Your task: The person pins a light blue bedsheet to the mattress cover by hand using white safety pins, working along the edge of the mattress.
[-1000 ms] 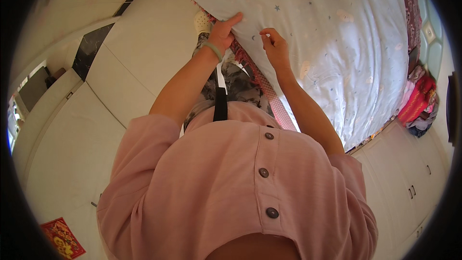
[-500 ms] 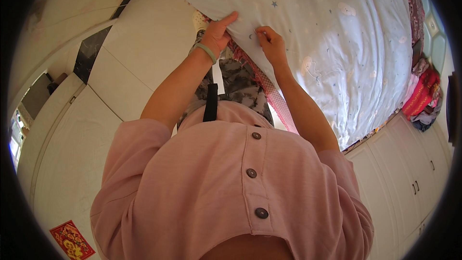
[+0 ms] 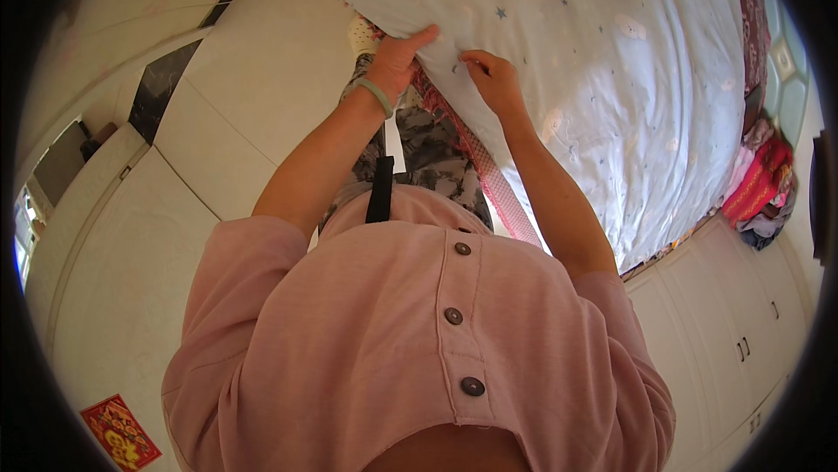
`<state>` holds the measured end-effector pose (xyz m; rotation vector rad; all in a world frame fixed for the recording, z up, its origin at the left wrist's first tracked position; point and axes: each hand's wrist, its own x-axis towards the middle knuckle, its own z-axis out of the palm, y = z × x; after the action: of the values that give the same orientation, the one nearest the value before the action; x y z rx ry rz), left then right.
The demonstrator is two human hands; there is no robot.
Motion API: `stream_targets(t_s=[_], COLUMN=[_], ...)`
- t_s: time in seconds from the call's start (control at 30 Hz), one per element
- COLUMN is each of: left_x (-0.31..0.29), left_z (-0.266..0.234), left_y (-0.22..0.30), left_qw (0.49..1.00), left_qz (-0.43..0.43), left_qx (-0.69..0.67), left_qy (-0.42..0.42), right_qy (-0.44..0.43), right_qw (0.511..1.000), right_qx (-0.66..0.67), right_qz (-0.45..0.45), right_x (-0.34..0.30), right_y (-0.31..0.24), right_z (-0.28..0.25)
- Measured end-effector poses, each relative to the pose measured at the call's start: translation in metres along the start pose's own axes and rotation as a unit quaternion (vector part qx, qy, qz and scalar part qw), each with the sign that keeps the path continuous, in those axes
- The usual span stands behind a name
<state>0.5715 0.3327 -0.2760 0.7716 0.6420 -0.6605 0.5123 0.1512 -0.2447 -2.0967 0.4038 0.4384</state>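
A pale blue quilt (image 3: pixel 602 79), printed with white animal heads, stars and moons, spreads over the bed. At its near left edge is my left hand (image 3: pixel 397 62), with a green bangle at the wrist. Its thumb lies on top of the fabric and its fingers go beneath, gripping the edge. To the right, my right hand (image 3: pixel 493 83) is closed in a pinch just over the quilt, by a small printed moon. Whatever sits between those fingertips is too small to make out.
A pink patterned cloth with a fringe (image 3: pixel 511 206) hangs below the quilt's edge beside my legs. White cabinets (image 3: pixel 698 315) stand at the right, under a heap of red and dark clothes (image 3: pixel 759 179). A red and gold paper decoration (image 3: pixel 120 433) is at the lower left.
My right fingertips have shifted slightly left over the quilt. My left hand keeps its hold on the edge. The whole view has moved a little.
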Motion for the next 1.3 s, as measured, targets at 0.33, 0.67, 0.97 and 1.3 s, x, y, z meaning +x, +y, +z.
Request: stream_targets(t_s=[0.33,0.67,0.97,1.3], left_x=[-0.004,-0.001,0.015,0.021], left_z=[0.005,0.003,-0.003,-0.008], left_y=[0.001,-0.006,-0.015,-0.022], left_qw=[0.998,0.999,0.983,0.971], left_qz=[0.012,-0.029,-0.147,-0.168], left_qx=[0.061,-0.032,-0.112,-0.171], left_qy=[0.000,0.026,0.020,-0.003], right_qy=[0.019,0.016,0.005,0.060], right_qw=[0.999,0.999,0.999,0.998], right_qx=[-0.021,-0.043,0.029,-0.010], right_qz=[0.042,-0.003,-0.029,0.016], right_x=[0.014,0.018,0.011,0.012], right_y=[-0.013,-0.018,-0.002,-0.023], right_z=[0.015,0.016,0.007,0.026])
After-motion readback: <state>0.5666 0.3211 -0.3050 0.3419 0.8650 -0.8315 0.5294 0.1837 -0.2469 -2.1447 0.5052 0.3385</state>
